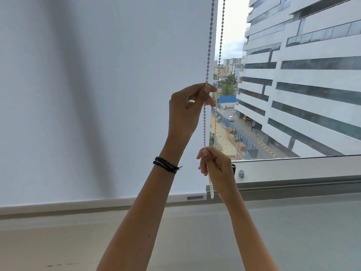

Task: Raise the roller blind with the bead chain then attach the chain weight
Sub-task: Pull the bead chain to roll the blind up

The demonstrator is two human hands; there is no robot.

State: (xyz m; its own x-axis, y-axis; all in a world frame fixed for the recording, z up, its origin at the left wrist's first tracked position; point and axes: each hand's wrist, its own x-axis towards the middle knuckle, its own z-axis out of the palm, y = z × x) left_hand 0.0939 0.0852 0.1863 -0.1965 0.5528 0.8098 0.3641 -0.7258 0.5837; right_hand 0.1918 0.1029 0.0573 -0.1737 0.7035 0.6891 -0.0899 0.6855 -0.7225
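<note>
A white roller blind covers the left part of the window, its bottom bar just above the sill. The bead chain hangs in two strands along the blind's right edge. My left hand, with dark bracelets on the wrist, pinches the front strand at mid height. Below it my right hand grips the same strand, and the chain's lower loop dangles from under its fingers. A small grey cylinder, possibly the chain weight, stands on the window ledge right of my right hand.
The window ledge runs to the right, with a dark cylinder partly hidden behind my right hand. A wide sill lies below. Through the glass I see a tall building and a street.
</note>
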